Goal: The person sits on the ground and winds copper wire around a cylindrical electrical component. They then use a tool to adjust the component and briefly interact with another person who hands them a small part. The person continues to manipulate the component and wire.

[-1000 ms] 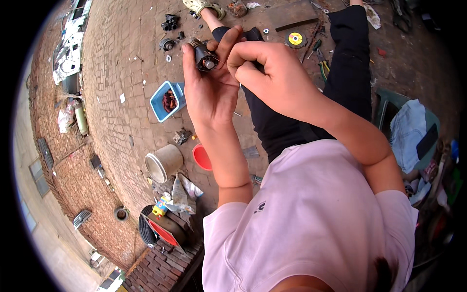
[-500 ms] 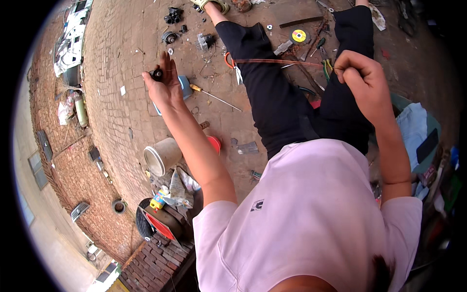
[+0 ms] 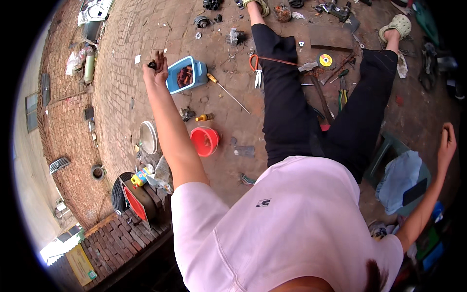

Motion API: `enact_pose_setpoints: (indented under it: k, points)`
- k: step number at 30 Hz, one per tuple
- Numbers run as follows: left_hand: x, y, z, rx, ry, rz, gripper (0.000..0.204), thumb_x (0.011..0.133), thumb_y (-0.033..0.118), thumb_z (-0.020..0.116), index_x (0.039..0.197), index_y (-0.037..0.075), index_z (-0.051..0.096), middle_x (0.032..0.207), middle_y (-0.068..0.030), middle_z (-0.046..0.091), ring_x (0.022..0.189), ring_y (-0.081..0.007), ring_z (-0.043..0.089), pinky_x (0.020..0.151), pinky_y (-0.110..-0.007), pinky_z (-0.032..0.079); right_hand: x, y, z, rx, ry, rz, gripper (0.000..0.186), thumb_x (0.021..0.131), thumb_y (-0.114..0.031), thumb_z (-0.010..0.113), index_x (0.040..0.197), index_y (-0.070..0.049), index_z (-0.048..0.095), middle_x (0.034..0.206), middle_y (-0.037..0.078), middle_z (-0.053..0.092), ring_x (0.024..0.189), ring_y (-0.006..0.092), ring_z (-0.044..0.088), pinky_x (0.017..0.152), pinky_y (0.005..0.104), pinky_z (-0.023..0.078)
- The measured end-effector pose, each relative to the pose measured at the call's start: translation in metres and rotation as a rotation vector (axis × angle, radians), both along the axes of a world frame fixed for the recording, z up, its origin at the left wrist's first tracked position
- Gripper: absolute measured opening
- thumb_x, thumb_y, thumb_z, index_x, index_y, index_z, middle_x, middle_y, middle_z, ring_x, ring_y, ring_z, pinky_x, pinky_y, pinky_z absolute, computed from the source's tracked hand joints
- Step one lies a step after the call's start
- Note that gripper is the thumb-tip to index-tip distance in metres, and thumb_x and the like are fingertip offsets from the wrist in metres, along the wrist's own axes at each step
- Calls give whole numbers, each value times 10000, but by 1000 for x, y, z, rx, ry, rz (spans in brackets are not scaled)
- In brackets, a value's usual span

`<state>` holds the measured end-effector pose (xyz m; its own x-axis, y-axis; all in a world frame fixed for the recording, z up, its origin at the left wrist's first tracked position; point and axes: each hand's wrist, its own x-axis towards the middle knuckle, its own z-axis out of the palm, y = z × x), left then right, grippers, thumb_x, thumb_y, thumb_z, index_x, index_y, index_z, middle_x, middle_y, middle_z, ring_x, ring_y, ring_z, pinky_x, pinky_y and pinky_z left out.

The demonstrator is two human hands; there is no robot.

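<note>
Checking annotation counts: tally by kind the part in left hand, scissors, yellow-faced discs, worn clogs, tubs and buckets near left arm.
Dark part in left hand: 1
Orange-handled scissors: 1
Yellow-faced disc: 1
Worn clogs: 2
Blue tub: 1
Red bucket: 1
Whitish bucket: 1
Total: 8

- The single view is taken from the person's head, by the left camera of a side-by-side pair.
- It faces down, over the pale pink shirt (image 3: 292, 219) and the black trousers (image 3: 284, 92), to the paved floor (image 3: 116, 107).
- The shirt is nearest to the lens; the left grip (image 3: 156, 72) and the right grip (image 3: 446, 143) are farther.
- The fisheye is wide, with a dark curved border at both sides.
</note>
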<state>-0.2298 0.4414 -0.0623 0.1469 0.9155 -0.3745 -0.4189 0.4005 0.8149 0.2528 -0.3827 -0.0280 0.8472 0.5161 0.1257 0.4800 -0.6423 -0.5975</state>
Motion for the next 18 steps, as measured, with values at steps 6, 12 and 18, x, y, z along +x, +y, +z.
enact_pose_setpoints:
  k: [6,12,18]
  points:
    - [-61,25,22,76,123,10,574,988,515,130,1096,19,398,1116,-193,641,1061,-323,618,967,-421,477,37,-77,-5,-29,-161,-72,168,838,-81,508,902,25,621,841,179,627,783,300,594,723,386,477]
    - [35,-52,66,176,-34,-210,487,1016,422,229,1011,-16,442,1156,-266,590,1159,-384,537,1035,-480,408,111,-135,-65,-9,-57,-3,182,826,-100,533,908,37,620,825,190,631,788,315,596,752,398,478]
    - [104,-207,117,332,-102,-429,492,1006,406,326,960,-39,532,1163,-312,564,1213,-401,485,1090,-459,349,111,6,-100,-417,-339,38,506,885,-35,499,1381,-69,400,1346,160,471,1235,333,464,1002,375,396]
